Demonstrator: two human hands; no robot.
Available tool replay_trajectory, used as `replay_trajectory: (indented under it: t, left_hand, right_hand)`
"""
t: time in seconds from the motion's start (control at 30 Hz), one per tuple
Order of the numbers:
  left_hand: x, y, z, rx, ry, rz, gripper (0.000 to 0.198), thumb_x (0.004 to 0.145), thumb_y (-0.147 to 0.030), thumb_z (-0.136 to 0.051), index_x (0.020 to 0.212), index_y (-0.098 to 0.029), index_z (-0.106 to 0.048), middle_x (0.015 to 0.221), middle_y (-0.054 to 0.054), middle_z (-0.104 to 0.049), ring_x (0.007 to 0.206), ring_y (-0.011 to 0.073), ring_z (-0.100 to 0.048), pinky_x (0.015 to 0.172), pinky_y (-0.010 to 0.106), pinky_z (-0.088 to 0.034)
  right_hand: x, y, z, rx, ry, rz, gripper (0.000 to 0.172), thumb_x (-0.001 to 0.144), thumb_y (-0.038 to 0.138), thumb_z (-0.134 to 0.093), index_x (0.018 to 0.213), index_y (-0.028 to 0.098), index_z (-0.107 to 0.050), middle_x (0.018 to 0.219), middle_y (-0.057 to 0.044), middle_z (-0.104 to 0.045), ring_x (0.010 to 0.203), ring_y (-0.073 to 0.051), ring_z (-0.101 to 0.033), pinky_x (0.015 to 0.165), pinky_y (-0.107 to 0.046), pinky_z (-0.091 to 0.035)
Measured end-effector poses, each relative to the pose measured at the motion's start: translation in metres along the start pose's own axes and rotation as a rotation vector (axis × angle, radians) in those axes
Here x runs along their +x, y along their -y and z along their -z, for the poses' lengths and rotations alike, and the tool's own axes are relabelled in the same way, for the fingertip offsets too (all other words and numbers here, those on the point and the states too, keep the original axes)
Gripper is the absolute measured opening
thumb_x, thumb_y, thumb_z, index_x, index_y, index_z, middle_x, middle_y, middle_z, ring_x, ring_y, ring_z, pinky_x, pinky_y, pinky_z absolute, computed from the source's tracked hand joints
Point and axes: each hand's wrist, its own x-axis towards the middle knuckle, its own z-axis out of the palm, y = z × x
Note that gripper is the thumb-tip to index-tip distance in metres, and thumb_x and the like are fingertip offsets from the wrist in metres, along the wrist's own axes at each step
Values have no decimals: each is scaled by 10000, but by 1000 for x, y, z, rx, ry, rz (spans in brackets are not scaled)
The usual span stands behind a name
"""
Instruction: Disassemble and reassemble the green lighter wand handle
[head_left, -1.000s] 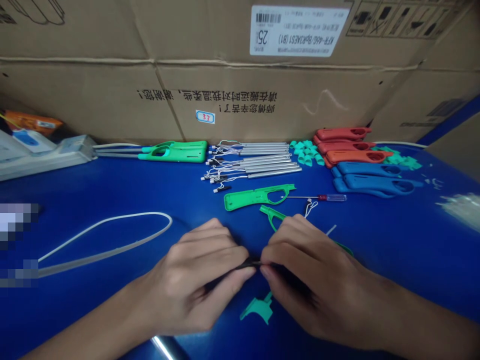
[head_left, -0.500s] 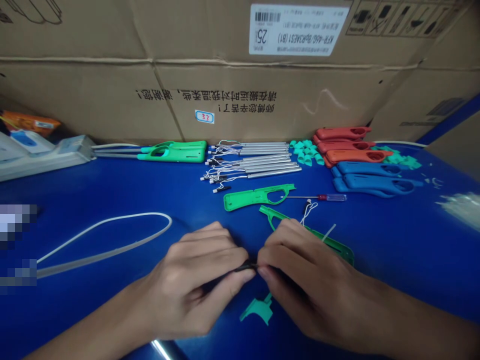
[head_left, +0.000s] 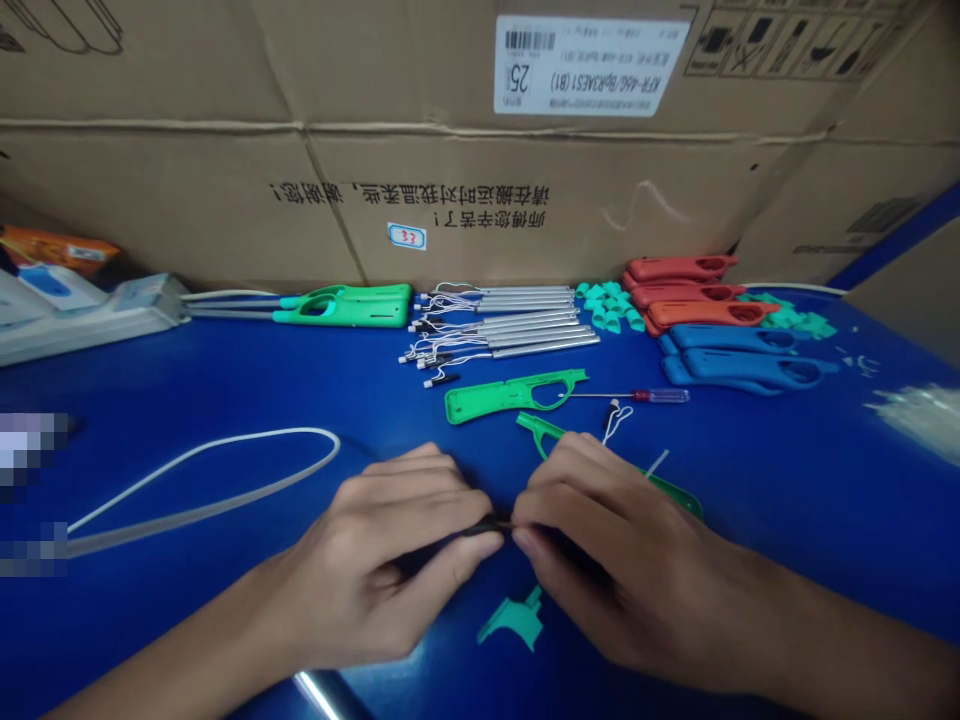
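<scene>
My left hand (head_left: 409, 555) is closed in a pinch on a small dark, slim part (head_left: 486, 525), mostly hidden by the fingers. Its thin end reaches my right hand (head_left: 600, 550), whose thumb and forefinger pinch it. What kind of part it is, I cannot make out. Behind my right hand lies a green lighter shell half (head_left: 679, 494), partly covered. Another green lighter shell half (head_left: 487, 400) rests farther back, open side up. A teal plastic piece (head_left: 517, 622) lies on the table just below the fingertips. Near my left forearm a shiny metal tube (head_left: 319, 693) shows in part.
Metal tubes with white wires (head_left: 540, 325) lie in a row at the back. Behind my right hand are a screwdriver (head_left: 660, 396), blue shells (head_left: 750, 368), red shells (head_left: 682, 292) and teal caps (head_left: 611, 305). A white cable (head_left: 300, 430) loops left, near a power strip (head_left: 135, 310).
Both hands keep their pinch on the dark part. A little more of its thin end shows between the fingertips. The whole view has shifted slightly.
</scene>
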Motion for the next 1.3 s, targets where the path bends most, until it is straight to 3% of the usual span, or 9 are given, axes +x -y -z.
replay_trajectory:
  t: [0.13, 0.47, 0.63, 0.8, 0.93, 1.13, 1.3]
  left_hand:
    - [2, 3, 6, -18, -32, 5, 169, 858, -47, -627, 992, -139, -674, 757, 65, -705, 656, 156, -644, 675, 315, -540]
    - [4, 8, 11, 63, -15, 29, 172, 806, -63, -625, 963, -132, -641, 764, 58, -670, 681, 168, -621, 660, 326, -506]
    - [4, 7, 4, 149, -7, -95, 305, 824, -51, -683, 1119, -125, -663, 834, 85, -724, 723, 175, -660, 692, 338, -507]
    - [8, 5, 11, 186, -47, -135, 217, 850, -41, -656, 1030, -148, -712, 797, 74, -754, 693, 166, -694, 680, 325, -535]
    - [12, 5, 17, 170, -95, -133, 222, 831, -33, -668, 1000, -163, -729, 785, 61, -764, 688, 167, -707, 681, 327, -553]
    - [8, 7, 16, 85, -113, -25, 219, 802, -38, -692, 973, -168, -733, 767, 44, -757, 648, 151, -678, 635, 302, -540]
    - [4, 4, 17, 76, 45, 210, 153, 850, -150, -674, 996, -186, -701, 785, 3, -734, 682, 121, -671, 625, 226, -531]
  right_hand:
    - [1, -7, 10, -33, 7, 15, 138, 936, 140, -541, 1049, 113, -615, 968, -90, -634, 896, -201, -539, 832, -387, -458]
    - [2, -20, 20, -116, 10, 122, 185, 976, 155, -509, 1025, 99, -679, 818, -68, -656, 726, -166, -526, 710, -339, -430]
    - [0, -18, 13, -162, 6, 165, 206, 990, 146, -489, 1071, 133, -678, 907, -67, -698, 761, -151, -581, 740, -327, -456]
    - [0, -24, 14, -209, -38, 133, 161, 973, 222, -562, 1042, 147, -687, 882, -52, -720, 784, -156, -632, 780, -326, -476]
    - [3, -30, 22, -197, 0, 90, 160, 964, 214, -568, 1028, 160, -704, 841, -41, -725, 768, -151, -634, 756, -301, -485]
    - [1, -32, 25, -177, -28, 99, 190, 974, 197, -541, 979, 184, -730, 894, -40, -732, 801, -144, -650, 764, -281, -506]
    - [-1, -27, 20, -183, -63, 145, 216, 941, 101, -532, 999, 164, -730, 954, -52, -727, 823, -139, -661, 774, -261, -530]
